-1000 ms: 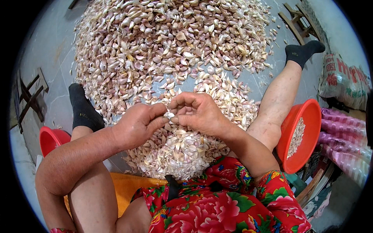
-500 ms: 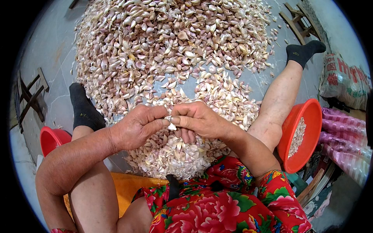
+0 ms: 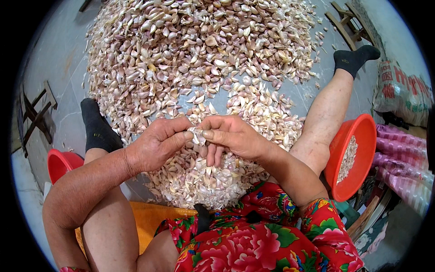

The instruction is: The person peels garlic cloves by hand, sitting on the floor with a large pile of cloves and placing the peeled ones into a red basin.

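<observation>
Now the left hand [image 3: 159, 141] and right hand [image 3: 238, 138] both pinch a whitish piece [image 3: 197, 136], probably garlic; light, even pressure should avoid bruising.

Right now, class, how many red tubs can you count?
2: left tub, partly behind the left arm; right tub, beside the right leg. Others may be hidden.

Likely workroom: garlic heap [image 3: 204, 50], red basins [image 3: 366, 145]

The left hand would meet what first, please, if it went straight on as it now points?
Just past the whitish garlic piece it pinches, the left hand would probably meet the right hand; exact depth is unclear.
</observation>
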Demonstrator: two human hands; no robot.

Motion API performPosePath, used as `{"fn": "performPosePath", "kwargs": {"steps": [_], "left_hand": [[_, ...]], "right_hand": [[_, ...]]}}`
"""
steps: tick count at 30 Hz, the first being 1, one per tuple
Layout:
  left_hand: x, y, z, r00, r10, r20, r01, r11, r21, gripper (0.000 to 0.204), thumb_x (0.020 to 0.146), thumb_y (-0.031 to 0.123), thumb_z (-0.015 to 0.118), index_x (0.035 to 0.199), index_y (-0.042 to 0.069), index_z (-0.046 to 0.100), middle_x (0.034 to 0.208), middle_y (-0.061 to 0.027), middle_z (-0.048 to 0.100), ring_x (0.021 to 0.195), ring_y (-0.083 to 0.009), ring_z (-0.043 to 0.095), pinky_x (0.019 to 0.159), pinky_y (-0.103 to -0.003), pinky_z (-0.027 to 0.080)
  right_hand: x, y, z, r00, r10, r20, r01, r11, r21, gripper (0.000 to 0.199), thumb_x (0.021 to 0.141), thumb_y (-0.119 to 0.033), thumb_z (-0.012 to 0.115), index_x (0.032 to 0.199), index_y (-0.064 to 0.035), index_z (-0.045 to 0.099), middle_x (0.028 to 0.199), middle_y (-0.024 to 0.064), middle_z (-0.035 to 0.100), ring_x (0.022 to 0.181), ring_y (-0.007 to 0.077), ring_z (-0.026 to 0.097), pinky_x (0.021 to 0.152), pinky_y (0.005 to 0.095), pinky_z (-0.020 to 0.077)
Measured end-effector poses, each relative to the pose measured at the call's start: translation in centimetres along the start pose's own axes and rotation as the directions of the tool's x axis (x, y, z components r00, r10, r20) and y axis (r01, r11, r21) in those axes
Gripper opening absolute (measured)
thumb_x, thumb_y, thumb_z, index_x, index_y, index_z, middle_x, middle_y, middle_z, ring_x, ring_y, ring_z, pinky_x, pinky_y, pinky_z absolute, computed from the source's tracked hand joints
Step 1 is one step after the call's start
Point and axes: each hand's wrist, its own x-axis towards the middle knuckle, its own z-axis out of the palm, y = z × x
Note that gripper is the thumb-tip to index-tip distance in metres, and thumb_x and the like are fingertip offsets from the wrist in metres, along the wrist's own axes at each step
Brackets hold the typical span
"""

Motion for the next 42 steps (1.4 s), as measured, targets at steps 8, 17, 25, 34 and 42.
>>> {"fn": "performPosePath", "kwargs": {"steps": [8,17,25,34,42], "left_hand": [[0.1,-0.2,0.1,0.998,0.062,-0.001,-0.061,0.995,0.081,0.024,0.106,0.022,0.055,0.098,0.001,0.061,0.068,-0.0079,0.053,0.065,-0.0150,0.049,0.063,-0.036,0.045],[0.1,-0.2,0.0,0.999,0.047,0.001,-0.047,0.994,0.099,0.024,0.105,0.022,0.055,0.096,0.000,0.059,0.067,-0.0123,0.051,0.064,-0.0185,0.049,0.063,-0.037,0.046],[0.5,-1.6,0.3,1.000,0.028,0.008,-0.027,0.998,-0.052,0.028,0.109,0.028,0.052,0.096,0.003,0.060,0.061,0.0042,0.045,0.051,-0.0050,0.042,0.047,-0.026,0.035],[0.4,-0.8,0.6,0.983,-0.171,0.068,0.184,0.921,-0.344,0.028,0.108,0.023,0.051,0.089,0.005,0.058,0.060,0.0043,0.045,0.049,-0.0043,0.040,0.045,-0.025,0.033],[0.1,-2.8,0.8,0.962,0.172,0.213,-0.205,0.968,0.145,0.017,0.103,0.017,0.061,0.101,0.000,0.062,0.069,-0.0056,0.061,0.060,-0.0135,0.056,0.058,-0.033,0.048]], "right_hand": [[-0.1,0.2,0.2,0.996,-0.022,-0.089,0.023,1.000,0.011,0.022,0.098,-0.008,0.060,0.118,0.0020,0.057,0.086,0.0107,0.070,0.071,0.0179,0.073,0.056,0.0263,0.0596],[0.2,0.7,0.8,0.979,-0.111,-0.173,0.086,0.986,-0.146,0.019,0.096,-0.005,0.058,0.113,0.0018,0.059,0.080,0.0062,0.067,0.069,0.0136,0.070,0.058,0.0263,0.0570],[0.2,1.0,1.0,0.965,-0.187,-0.185,0.129,0.949,-0.287,0.019,0.095,-0.007,0.059,0.112,-0.0003,0.056,0.081,0.0048,0.065,0.071,0.0108,0.068,0.060,0.0255,0.0559],[0.2,0.8,0.8,0.979,-0.127,-0.161,0.090,0.972,-0.216,0.017,0.101,-0.012,0.059,0.114,-0.0018,0.058,0.076,0.0017,0.063,0.068,0.0080,0.065,0.057,0.0230,0.0530],[-0.8,-1.2,-0.4,0.963,-0.067,-0.262,-0.029,0.937,-0.348,0.024,0.098,-0.005,0.066,0.120,0.0011,0.059,0.080,0.0006,0.065,0.068,0.0063,0.065,0.058,0.0225,0.0520]]}}
